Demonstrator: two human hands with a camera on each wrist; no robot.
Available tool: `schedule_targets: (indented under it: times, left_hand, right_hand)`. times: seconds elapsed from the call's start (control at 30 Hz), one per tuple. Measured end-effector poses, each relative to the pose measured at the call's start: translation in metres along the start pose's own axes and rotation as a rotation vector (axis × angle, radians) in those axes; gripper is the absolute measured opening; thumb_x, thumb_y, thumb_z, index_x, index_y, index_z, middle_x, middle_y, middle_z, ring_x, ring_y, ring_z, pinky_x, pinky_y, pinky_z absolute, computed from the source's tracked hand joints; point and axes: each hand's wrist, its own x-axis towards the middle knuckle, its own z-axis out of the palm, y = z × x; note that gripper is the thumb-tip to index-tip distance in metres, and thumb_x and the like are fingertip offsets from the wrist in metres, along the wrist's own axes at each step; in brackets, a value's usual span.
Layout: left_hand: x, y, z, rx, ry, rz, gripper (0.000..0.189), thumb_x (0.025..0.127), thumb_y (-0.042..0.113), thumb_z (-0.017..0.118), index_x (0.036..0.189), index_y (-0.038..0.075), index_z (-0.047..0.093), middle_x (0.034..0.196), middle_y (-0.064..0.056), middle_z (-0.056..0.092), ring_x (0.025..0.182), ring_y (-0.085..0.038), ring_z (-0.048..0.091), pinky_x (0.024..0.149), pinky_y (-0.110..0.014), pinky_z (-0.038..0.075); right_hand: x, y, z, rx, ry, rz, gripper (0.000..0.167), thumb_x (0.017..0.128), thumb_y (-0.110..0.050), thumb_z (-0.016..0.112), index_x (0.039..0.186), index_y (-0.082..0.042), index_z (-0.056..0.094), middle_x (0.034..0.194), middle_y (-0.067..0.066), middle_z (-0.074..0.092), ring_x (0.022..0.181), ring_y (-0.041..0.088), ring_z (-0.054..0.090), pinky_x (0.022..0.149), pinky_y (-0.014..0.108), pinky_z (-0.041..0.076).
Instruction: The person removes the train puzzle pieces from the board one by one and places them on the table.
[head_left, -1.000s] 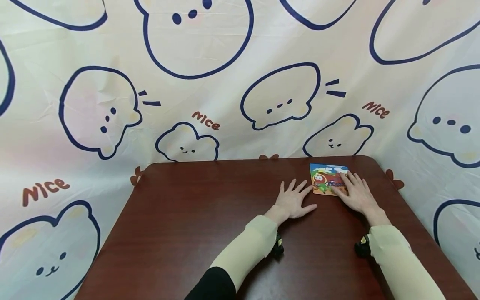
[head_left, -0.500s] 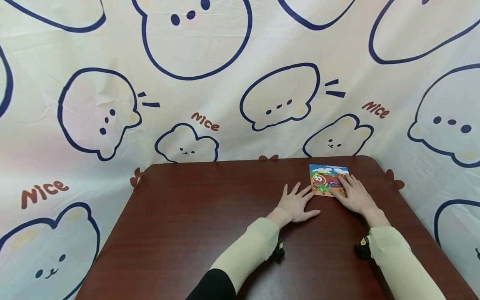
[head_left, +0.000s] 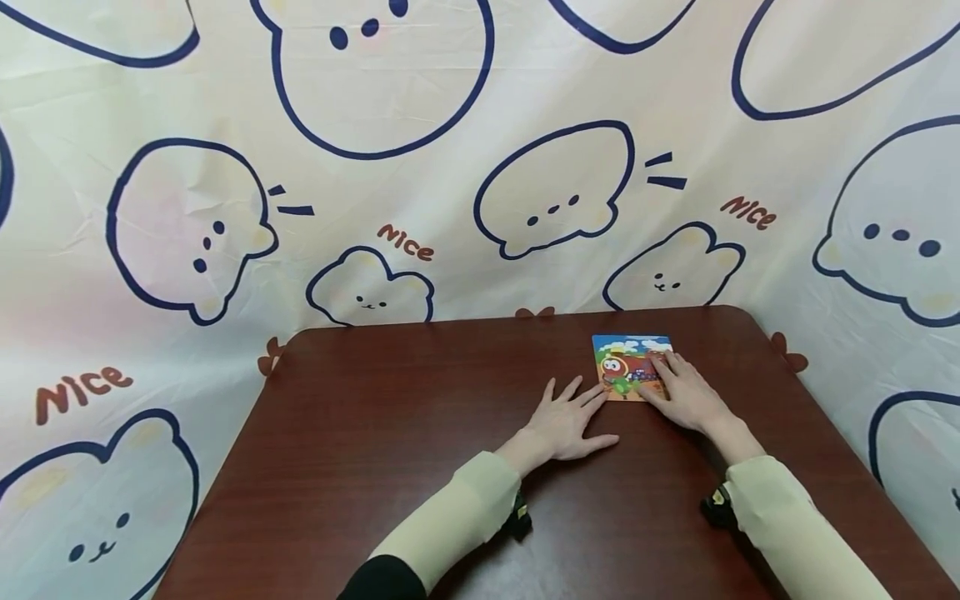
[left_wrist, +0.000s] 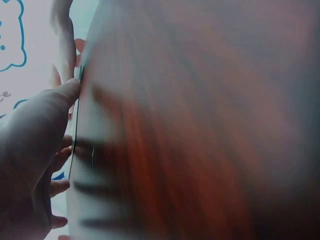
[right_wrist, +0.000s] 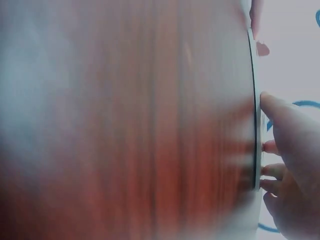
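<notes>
A thin square board [head_left: 622,354] with a bright cartoon picture lies flat on the dark brown table, towards its far right. My right hand [head_left: 688,400] rests on the board's right side with the fingers extended, covering part of the picture. At the board's lower left corner, my left hand [head_left: 558,423] has its fingers spread, and a fingertip reaches the corner. Seen edge-on in the right wrist view, the board [right_wrist: 257,115] is a pale strip under the fingertips of my right hand [right_wrist: 300,165]. My left hand [left_wrist: 35,140] fills the left side of the left wrist view.
The wooden table [head_left: 360,467] has a far edge against a pale cloth [head_left: 420,192] printed with blue-outlined cartoon animals. The same cloth hangs on both sides of the table. Black wrist cameras sit under both sleeves.
The board has slid left and slightly nearer over the last half second. Both hands have moved along with it, my right hand still resting on top. The head view has shifted slightly.
</notes>
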Motion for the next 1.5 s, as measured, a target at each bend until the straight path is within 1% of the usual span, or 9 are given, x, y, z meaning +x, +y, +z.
schedule_targets:
  times: [0.27,0.47,0.73,0.87,1.0,1.1,1.23,1.33,1.5]
  left_hand:
    - [-0.027,-0.014,-0.004,0.038,0.010,-0.006,0.085,0.106,0.082,0.038,0.176,0.035,0.028,0.183,0.019,0.026,0.174,-0.018,0.019,0.140,-0.059,0.019]
    - [-0.042,-0.024,-0.005,0.028,-0.015,-0.026,0.086,0.106,0.081,0.038,0.176,0.033,0.028,0.182,0.016,0.028,0.173,-0.019,0.021,0.140,-0.059,0.019]
    - [-0.067,-0.041,-0.009,-0.037,-0.012,-0.064,0.082,0.109,0.074,0.045,0.176,0.029,0.030,0.182,0.013,0.030,0.173,-0.023,0.023,0.139,-0.061,0.021]
    - [-0.080,-0.051,-0.009,-0.077,-0.009,-0.077,0.080,0.109,0.073,0.044,0.175,0.029,0.032,0.182,0.013,0.031,0.173,-0.023,0.024,0.139,-0.062,0.022]
    - [-0.095,-0.062,-0.008,-0.129,0.002,-0.076,0.080,0.109,0.072,0.046,0.175,0.027,0.035,0.182,0.011,0.033,0.172,-0.026,0.026,0.137,-0.066,0.023]
    - [-0.106,-0.072,-0.006,-0.164,0.015,-0.078,0.080,0.109,0.071,0.048,0.174,0.025,0.037,0.181,0.009,0.034,0.171,-0.028,0.028,0.136,-0.068,0.024]
    - [-0.121,-0.084,-0.003,-0.172,0.007,-0.097,0.080,0.109,0.071,0.049,0.174,0.025,0.037,0.181,0.008,0.035,0.172,-0.027,0.028,0.137,-0.067,0.021]
    - [-0.127,-0.091,-0.003,-0.174,0.006,-0.114,0.081,0.108,0.071,0.050,0.174,0.025,0.038,0.181,0.007,0.036,0.172,-0.027,0.028,0.137,-0.067,0.021]
    - [-0.134,-0.099,-0.008,-0.170,0.017,-0.141,0.081,0.108,0.070,0.053,0.173,0.022,0.040,0.180,0.005,0.039,0.171,-0.029,0.029,0.137,-0.068,0.021]
  right_hand:
    - [0.002,-0.025,0.005,-0.003,-0.009,-0.048,0.087,0.109,-0.052,0.064,0.167,0.007,0.037,0.172,0.043,0.026,0.158,0.065,0.030,0.125,0.078,0.034]
    - [0.006,-0.043,0.014,-0.006,-0.017,-0.075,0.085,0.110,-0.051,0.063,0.167,0.007,0.038,0.172,0.043,0.027,0.158,0.064,0.030,0.127,0.077,0.033]
    - [0.013,-0.074,0.023,-0.020,-0.019,-0.110,0.082,0.111,-0.048,0.061,0.166,0.009,0.038,0.172,0.042,0.029,0.161,0.061,0.029,0.133,0.070,0.028]
    - [0.016,-0.087,0.027,-0.010,-0.035,-0.135,0.082,0.111,-0.049,0.062,0.167,0.007,0.039,0.172,0.041,0.030,0.161,0.060,0.030,0.134,0.070,0.027]
    - [0.017,-0.096,0.030,-0.010,-0.047,-0.170,0.080,0.110,-0.048,0.065,0.167,0.003,0.041,0.172,0.040,0.032,0.161,0.059,0.032,0.133,0.070,0.028]
    - [0.017,-0.103,0.033,-0.007,-0.050,-0.210,0.079,0.109,-0.047,0.067,0.168,0.000,0.042,0.171,0.039,0.035,0.159,0.059,0.036,0.130,0.071,0.033]
    - [0.018,-0.112,0.036,0.016,-0.051,-0.259,0.079,0.107,-0.048,0.070,0.168,-0.004,0.045,0.169,0.036,0.038,0.157,0.057,0.041,0.125,0.071,0.039]
    - [0.021,-0.116,0.039,0.029,-0.042,-0.280,0.078,0.106,-0.049,0.072,0.168,-0.008,0.047,0.169,0.034,0.040,0.157,0.054,0.042,0.125,0.070,0.041]
    - [0.029,-0.124,0.044,0.056,-0.045,-0.290,0.078,0.106,-0.050,0.071,0.169,-0.012,0.045,0.175,0.031,0.034,0.163,0.053,0.033,0.128,0.071,0.036]
